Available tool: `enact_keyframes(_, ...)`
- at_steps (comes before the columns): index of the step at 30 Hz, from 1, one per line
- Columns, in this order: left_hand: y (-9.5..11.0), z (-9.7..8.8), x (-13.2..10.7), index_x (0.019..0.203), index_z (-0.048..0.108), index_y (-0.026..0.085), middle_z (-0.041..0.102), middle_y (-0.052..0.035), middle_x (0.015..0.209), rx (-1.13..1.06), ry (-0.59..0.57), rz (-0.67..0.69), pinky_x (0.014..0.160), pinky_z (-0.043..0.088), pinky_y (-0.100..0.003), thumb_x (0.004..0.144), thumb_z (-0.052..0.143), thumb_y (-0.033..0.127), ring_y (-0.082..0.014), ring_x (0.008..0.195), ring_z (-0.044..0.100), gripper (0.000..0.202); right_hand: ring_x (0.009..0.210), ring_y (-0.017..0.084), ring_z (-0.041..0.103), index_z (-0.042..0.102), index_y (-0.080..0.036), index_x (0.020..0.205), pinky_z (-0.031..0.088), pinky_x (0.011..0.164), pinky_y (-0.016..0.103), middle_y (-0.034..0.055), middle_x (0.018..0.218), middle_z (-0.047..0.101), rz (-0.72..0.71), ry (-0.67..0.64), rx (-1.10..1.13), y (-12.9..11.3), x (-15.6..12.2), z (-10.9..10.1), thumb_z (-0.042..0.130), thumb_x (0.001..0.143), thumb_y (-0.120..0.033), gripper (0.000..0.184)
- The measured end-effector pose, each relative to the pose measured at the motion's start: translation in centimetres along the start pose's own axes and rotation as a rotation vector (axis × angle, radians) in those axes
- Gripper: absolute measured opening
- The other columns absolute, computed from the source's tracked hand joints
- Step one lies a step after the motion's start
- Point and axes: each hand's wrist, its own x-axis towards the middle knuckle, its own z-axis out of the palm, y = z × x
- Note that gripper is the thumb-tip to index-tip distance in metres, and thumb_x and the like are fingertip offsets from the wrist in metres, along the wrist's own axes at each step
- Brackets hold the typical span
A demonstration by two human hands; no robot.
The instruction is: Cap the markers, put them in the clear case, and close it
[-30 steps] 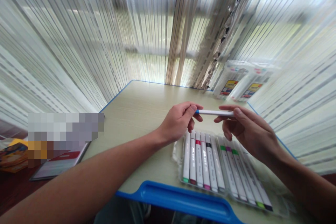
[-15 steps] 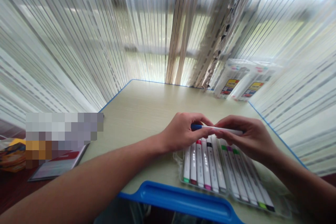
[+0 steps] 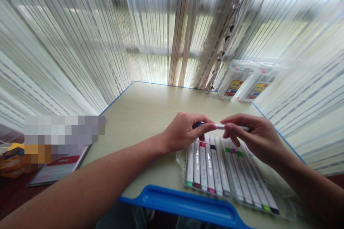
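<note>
While a booklet lies flat off the desk's left side at about 8 o'clock, partly under a blurred patch, the pale wooden desk with its blue rim fills the middle of the view. The left hand comes in from 7 o'clock and sits just above the far end of the marker case; its grip is narrow, thumb and forefinger pinched on the blue-capped end of a white marker. That marker lies level, pointing from 9 to 3 o'clock, lifted clear of the desk and held between both hands just above the case. Below it, the clear marker case rests open on the desk near the front rim, at about 5 o'clock, with a row of white markers side by side, their coloured bands showing red, black, green and pink. The right hand enters from 4 o'clock, its grip also narrow, fingertips closed on the marker's white barrel. At 1 o'clock, at the far corner of the desk, two more marker packs lean against the curtain.
</note>
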Motion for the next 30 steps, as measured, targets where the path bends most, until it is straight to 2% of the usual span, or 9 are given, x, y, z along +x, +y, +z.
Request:
enact_keyframes(6,-0.7,-0.2,0.4,0.095,0.068,0.011,0.066,-0.0038,0.067,-0.013,0.108,-0.038,0.046,0.038,-0.018,0.093,0.044,0.043,-0.0062,0.046,0.05,0.04,0.044,0.01,0.054,0.068,-0.017,0.096,0.043,0.04,0.021,0.0054,0.067,0.07,0.066,0.079,0.285,0.4,0.5,0.0,0.061,0.088,-0.036,0.022)
enact_keyframes(12,-1.2,0.0,0.6,0.102,0.063,0.01,0.065,-0.0042,0.068,-0.145,0.147,-0.077,0.044,0.037,-0.018,0.095,0.039,0.042,-0.0063,0.045,0.048,0.041,0.045,0.011,0.055,0.07,-0.017,0.095,0.043,0.04,0.022,0.0069,0.071,0.071,0.037,0.092,0.363,0.4,0.8,0.1,0.056,0.09,-0.037,0.025)
enact_keyframes(14,-1.2,0.0,0.5,0.105,0.062,0.01,0.065,-0.004,0.067,-0.146,0.143,-0.082,0.044,0.037,-0.018,0.096,0.037,0.041,-0.0065,0.044,0.048,0.041,0.046,0.011,0.055,0.07,-0.017,0.094,0.043,0.04,0.022,0.0064,0.071,0.07,0.021,0.096,0.336,0.5,0.7,0.0,0.056,0.09,-0.037,0.025)
enact_keyframes(17,-0.7,0.1,0.3,0.098,0.064,0.011,0.065,-0.0032,0.066,-0.07,0.095,-0.073,0.046,0.038,-0.018,0.095,0.041,0.041,-0.0065,0.046,0.049,0.037,0.045,0.009,0.053,0.07,-0.018,0.089,0.043,0.041,0.02,0.0043,0.067,0.069,-0.005,0.076,0.188,0.6,0.5,-0.1,0.063,0.087,-0.035,0.019)
enact_keyframes(21,0.1,0.5,-0.2,0.094,0.068,0.013,0.065,-0.0027,0.064,0.033,-0.005,-0.021,0.055,0.041,-0.019,0.089,0.055,0.041,-0.0091,0.056,0.056,0.031,0.042,0.008,0.051,0.071,-0.016,0.078,0.043,0.04,0.018,0.003,0.06,0.067,-0.028,-0.036,-0.043,0.1,0.0,0.1,0.073,0.078,-0.033,0.017)
enact_keyframes(24,0.4,0.7,-0.4,0.097,0.068,0.013,0.066,-0.0031,0.065,0.053,-0.038,0.001,0.057,0.041,-0.02,0.087,0.058,0.043,-0.0102,0.058,0.058,0.033,0.041,0.009,0.052,0.072,-0.016,0.077,0.045,0.038,0.019,0.003,0.059,0.067,-0.021,-0.084,-0.072,-0.3,-0.2,0.2,0.076,0.074,-0.035,0.02)
enact_keyframes(27,0.3,0.6,-0.4,0.099,0.069,0.013,0.067,-0.0034,0.066,0.067,-0.043,0.013,0.058,0.041,-0.021,0.086,0.058,0.042,-0.0106,0.058,0.058,0.034,0.04,0.009,0.053,0.073,-0.015,0.077,0.045,0.037,0.019,0.0031,0.058,0.067,-0.016,-0.086,-0.062,-0.4,-0.1,0.3,0.077,0.073,-0.035,0.02)
enact_keyframes(30,0.2,0.5,-0.2,0.099,0.069,0.012,0.069,-0.0059,0.074,0.069,-0.027,0.031,0.062,0.044,-0.022,0.088,0.057,0.038,-0.0119,0.065,0.06,0.031,0.04,0.009,0.053,0.072,-0.015,0.079,0.045,0.037,0.019,0.0037,0.059,0.067,-0.011,-0.065,-0.046,-0.1,-0.1,0.3,0.076,0.074,-0.034,0.02)
